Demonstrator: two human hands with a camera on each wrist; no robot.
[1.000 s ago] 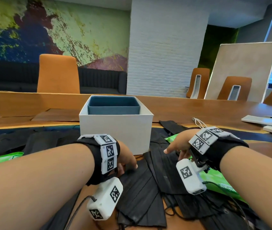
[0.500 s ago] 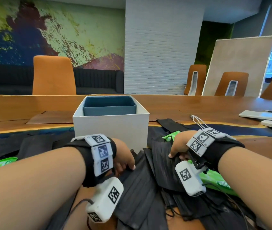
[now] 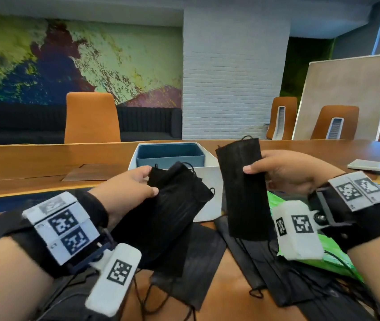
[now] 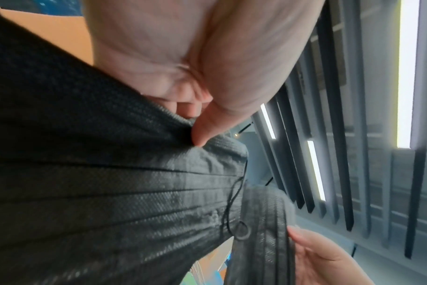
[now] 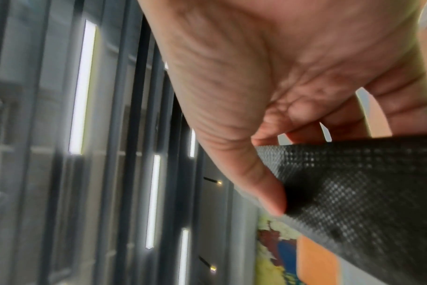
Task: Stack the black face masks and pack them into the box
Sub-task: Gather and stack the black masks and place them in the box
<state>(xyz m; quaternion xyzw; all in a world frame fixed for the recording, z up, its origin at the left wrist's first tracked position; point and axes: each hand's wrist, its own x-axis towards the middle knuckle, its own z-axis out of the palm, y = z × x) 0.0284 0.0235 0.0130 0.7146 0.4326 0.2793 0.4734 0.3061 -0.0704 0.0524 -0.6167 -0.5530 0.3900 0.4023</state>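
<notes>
My left hand (image 3: 135,184) holds a bunch of black face masks (image 3: 168,214) above the table, thumb on top; the left wrist view shows the thumb pressed on the pleated masks (image 4: 110,192). My right hand (image 3: 274,172) pinches a single black mask (image 3: 242,188) upright, just right of the left bunch; thumb and fingers grip its edge (image 5: 354,183). Behind both stands the white box (image 3: 210,177) with a blue inner tray (image 3: 170,154), open on top. More loose black masks (image 3: 254,262) lie spread on the wooden table below my hands.
Green plastic wrappers (image 3: 337,260) lie under my right wrist. The wooden table (image 3: 45,163) runs wide; flat grey devices (image 3: 374,165) sit at its far right. Orange chairs (image 3: 91,117) and a leaning board (image 3: 342,98) stand beyond the table.
Both hands rose from the pile on the table. The left now carries a bunch of masks and the right a single mask, held up in front of the box.
</notes>
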